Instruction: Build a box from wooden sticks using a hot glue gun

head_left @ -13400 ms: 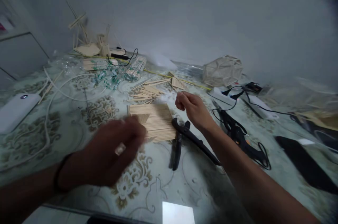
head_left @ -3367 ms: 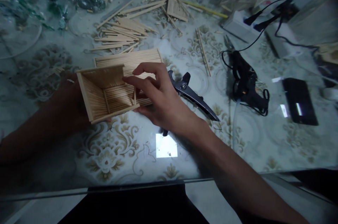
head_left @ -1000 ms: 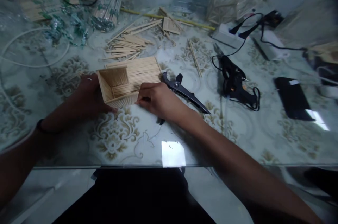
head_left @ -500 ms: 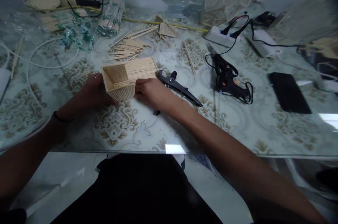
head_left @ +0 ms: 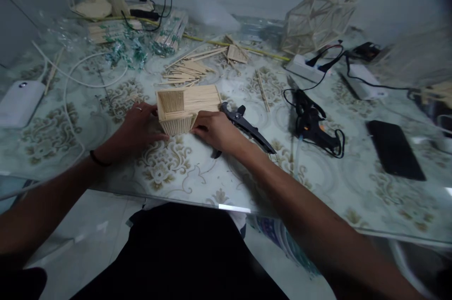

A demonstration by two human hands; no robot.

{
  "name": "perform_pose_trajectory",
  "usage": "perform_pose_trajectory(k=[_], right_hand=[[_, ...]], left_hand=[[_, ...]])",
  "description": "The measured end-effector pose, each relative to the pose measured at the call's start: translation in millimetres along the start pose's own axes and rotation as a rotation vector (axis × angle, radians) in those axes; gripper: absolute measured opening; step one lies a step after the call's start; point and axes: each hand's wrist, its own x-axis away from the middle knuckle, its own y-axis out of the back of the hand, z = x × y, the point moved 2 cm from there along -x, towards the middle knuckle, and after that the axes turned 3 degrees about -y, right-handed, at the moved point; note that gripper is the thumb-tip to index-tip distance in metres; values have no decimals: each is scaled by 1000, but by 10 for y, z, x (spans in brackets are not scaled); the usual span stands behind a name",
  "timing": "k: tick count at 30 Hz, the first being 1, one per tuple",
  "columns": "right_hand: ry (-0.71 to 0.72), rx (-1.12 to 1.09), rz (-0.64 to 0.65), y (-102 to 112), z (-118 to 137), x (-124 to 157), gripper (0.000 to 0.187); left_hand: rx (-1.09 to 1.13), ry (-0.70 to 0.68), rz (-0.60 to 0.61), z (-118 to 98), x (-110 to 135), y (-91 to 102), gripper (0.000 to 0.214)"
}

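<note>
A small box-shaped model built of thin wooden sticks (head_left: 178, 125) stands on the table in front of me, with an open compartment at its left end and a flat slatted part stretching right. My left hand (head_left: 139, 123) grips its left end, the thumb low near the front corner and the other fingertips partly hidden behind the wall. At the right end of the front wall, my right hand (head_left: 217, 129) holds the model with bent fingers. Black-handled cutters (head_left: 249, 126) lie just right of that hand, partly covered by it.
Loose wooden sticks (head_left: 187, 71) lie behind the model. A black glue gun (head_left: 314, 128), a dark phone (head_left: 395, 149) and a white power strip (head_left: 307, 68) are to the right. A geometric stick frame (head_left: 321, 20) stands at the back. A white device (head_left: 23, 102) with a cable sits left.
The whole view has shifted, so things appear further right and lower. The stick model has turned slightly and sits more level, with both hands still on it.
</note>
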Motion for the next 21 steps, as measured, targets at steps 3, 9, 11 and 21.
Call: perform_pose_trajectory(k=[3, 9, 11, 21], right_hand=[[-37, 23, -19, 112, 22, 62, 14], [-72, 128, 83, 248, 212, 430, 12], [-76, 170, 129, 176, 305, 525, 12], [-70, 151, 65, 122, 344, 538, 16]], left_hand=[[-10, 32, 6, -55, 55, 47, 80], [116, -11, 11, -61, 68, 144, 107], [175, -43, -15, -82, 46, 193, 122], [251, -113, -7, -349, -171, 525, 108]])
